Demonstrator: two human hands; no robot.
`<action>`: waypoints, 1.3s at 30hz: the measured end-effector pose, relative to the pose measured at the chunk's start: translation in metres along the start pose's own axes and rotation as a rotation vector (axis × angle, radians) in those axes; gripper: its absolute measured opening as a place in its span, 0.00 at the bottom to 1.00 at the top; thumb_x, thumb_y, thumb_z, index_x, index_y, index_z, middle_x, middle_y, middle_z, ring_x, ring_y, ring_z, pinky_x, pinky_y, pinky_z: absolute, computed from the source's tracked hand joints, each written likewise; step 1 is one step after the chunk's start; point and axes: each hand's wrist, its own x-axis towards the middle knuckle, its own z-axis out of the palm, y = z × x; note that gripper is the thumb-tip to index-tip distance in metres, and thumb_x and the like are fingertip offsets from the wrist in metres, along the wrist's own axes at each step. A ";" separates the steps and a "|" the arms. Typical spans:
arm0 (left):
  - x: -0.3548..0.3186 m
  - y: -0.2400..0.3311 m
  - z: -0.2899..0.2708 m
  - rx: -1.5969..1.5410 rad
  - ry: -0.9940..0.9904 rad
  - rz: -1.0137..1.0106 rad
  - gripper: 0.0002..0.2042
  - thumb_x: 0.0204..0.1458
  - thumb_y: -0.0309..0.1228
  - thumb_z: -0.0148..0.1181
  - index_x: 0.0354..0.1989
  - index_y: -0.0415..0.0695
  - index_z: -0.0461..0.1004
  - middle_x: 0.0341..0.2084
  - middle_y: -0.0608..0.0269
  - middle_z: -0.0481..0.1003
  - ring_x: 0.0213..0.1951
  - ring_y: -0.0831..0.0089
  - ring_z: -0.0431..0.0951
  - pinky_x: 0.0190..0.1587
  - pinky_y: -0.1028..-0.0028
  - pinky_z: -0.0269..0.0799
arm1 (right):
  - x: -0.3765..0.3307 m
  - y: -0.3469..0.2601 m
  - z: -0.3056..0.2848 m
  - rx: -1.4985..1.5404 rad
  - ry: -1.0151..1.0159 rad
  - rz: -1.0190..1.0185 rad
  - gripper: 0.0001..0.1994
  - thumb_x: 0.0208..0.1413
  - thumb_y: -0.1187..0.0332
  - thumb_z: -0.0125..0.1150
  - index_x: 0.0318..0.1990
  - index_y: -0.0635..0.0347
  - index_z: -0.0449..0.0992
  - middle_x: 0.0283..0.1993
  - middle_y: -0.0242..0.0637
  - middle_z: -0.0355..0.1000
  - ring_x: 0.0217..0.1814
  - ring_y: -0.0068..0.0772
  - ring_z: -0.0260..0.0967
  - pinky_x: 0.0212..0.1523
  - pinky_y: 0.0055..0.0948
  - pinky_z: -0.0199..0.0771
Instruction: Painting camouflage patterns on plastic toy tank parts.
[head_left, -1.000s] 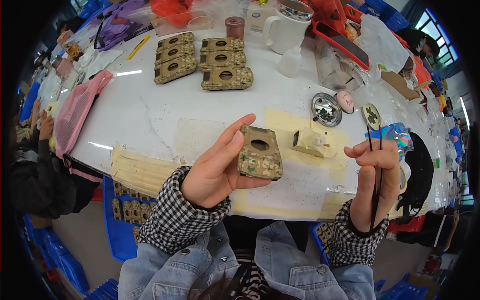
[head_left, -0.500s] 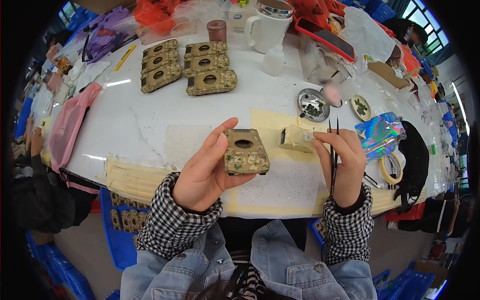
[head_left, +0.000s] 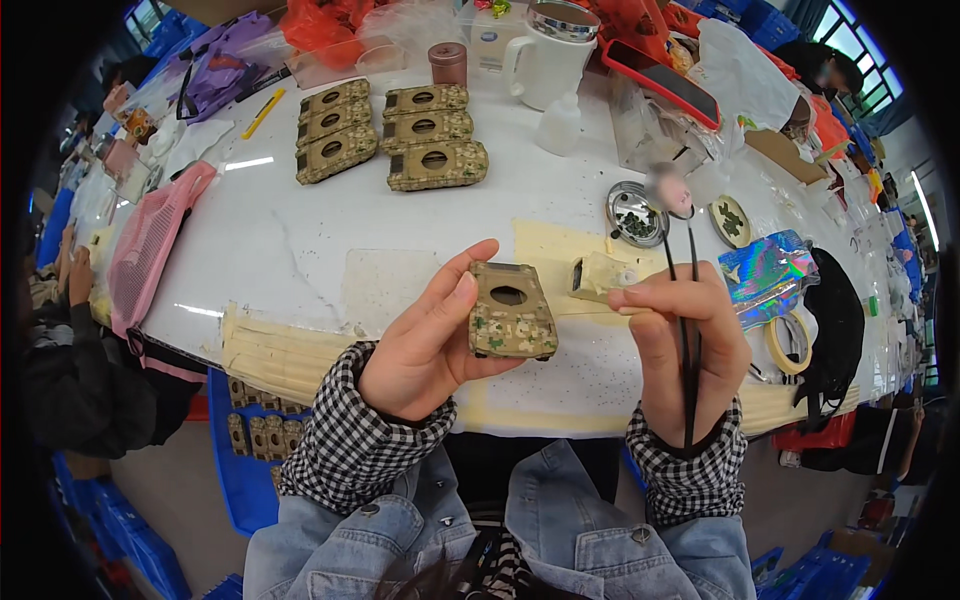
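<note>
My left hand [head_left: 415,350] is closed around a camouflage toy tank hull [head_left: 512,335], its round top opening facing up. Fingers of my right hand [head_left: 705,335] keep black tweezers [head_left: 687,385] against the palm, their tips pointing away and spread apart. My right thumb and forefinger are pinched together; I cannot make out anything between them. Just beyond that pinch lies a small tape-wrapped block [head_left: 597,277] on a yellow taped sheet. A round metal dish [head_left: 611,215] farther back contains dark green bits. To its right, a shallow pale dish [head_left: 743,235] bears green pieces.
Several camouflage hulls [head_left: 437,165] stand in two rows at the back left. A white mug [head_left: 548,70], a squeeze bottle [head_left: 560,128] and a red-cased phone [head_left: 662,85] are behind. Right of my hand lie a holographic pouch [head_left: 768,275] and a tape roll [head_left: 789,342]. A blue tray [head_left: 232,480] holds more hulls below.
My view has shifted slightly, moving the table's things rightward in the picture. My right fingers have drawn nearer the hull, just off the taped block, and the tweezers have tilted in my grip.
</note>
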 end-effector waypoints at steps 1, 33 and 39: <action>0.000 0.000 0.001 0.008 -0.001 -0.004 0.26 0.65 0.44 0.35 0.68 0.48 0.43 0.58 0.45 0.62 0.55 0.51 0.70 0.51 0.67 0.77 | 0.002 0.002 0.006 0.047 -0.010 0.016 0.08 0.51 0.78 0.63 0.39 0.63 0.75 0.29 0.36 0.68 0.31 0.28 0.63 0.33 0.24 0.63; -0.001 -0.001 0.002 0.022 0.009 -0.011 0.28 0.64 0.45 0.38 0.68 0.48 0.43 0.58 0.52 0.63 0.56 0.53 0.70 0.55 0.63 0.72 | 0.000 0.012 0.026 0.177 -0.092 0.157 0.05 0.53 0.77 0.60 0.37 0.61 0.74 0.28 0.29 0.70 0.27 0.22 0.58 0.30 0.21 0.58; -0.001 -0.001 0.000 0.024 -0.002 -0.003 0.28 0.64 0.46 0.38 0.68 0.48 0.42 0.58 0.51 0.63 0.56 0.52 0.70 0.55 0.63 0.72 | 0.000 0.013 0.024 0.243 -0.070 0.175 0.04 0.56 0.76 0.58 0.38 0.63 0.72 0.29 0.31 0.71 0.28 0.21 0.58 0.31 0.20 0.60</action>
